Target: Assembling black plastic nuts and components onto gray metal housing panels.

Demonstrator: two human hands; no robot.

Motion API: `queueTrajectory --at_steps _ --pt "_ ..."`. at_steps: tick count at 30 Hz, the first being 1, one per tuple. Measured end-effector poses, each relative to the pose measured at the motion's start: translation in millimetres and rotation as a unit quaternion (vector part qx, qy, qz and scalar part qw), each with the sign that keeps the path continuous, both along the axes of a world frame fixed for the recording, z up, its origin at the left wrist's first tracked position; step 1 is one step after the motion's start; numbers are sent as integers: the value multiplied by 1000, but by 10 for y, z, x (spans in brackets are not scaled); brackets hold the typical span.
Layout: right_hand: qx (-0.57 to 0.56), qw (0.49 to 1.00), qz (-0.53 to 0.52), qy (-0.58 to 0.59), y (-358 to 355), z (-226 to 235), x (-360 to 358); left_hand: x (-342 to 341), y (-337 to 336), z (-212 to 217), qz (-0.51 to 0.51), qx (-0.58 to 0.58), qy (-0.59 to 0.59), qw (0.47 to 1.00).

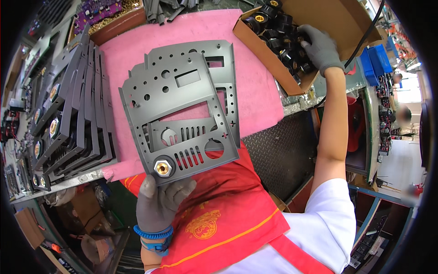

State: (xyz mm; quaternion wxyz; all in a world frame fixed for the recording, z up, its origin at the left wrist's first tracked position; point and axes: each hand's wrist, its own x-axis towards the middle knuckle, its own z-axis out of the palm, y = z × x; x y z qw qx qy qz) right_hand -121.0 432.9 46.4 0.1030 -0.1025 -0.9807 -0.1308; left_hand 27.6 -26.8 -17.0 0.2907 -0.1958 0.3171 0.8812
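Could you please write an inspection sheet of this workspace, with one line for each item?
Surface: pink mat over the bench.
Job's things: grey metal panel with a brass fitting; a second panel lies under it; cardboard box of black knobs.
Clutter: stack of dark panels along the left.
Grippers: left hand, gloved, holds the panel's lower edge; right hand, gloved, reaches into the box, grip hidden.
Cables: black cable beside the box.
Surroundings: blue bins, right.
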Motion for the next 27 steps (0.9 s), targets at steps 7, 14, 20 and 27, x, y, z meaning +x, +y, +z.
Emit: queueTrajectory --at_steps 7,14,20,27 --pt "-85 992 86 25 -49 78 -86 91 -185 38 -25 -147 69 986" --pt "-636 705 287 -125 -1498 352 623 -32 -43 709 -2 -618 586 523" --pt "-708 559 328 -279 -2156 305 783 -257 265 587 -23 -540 615 574" --pt "-842 445 178 -246 -2333 236 997 -274 291 338 173 -393 627 650"
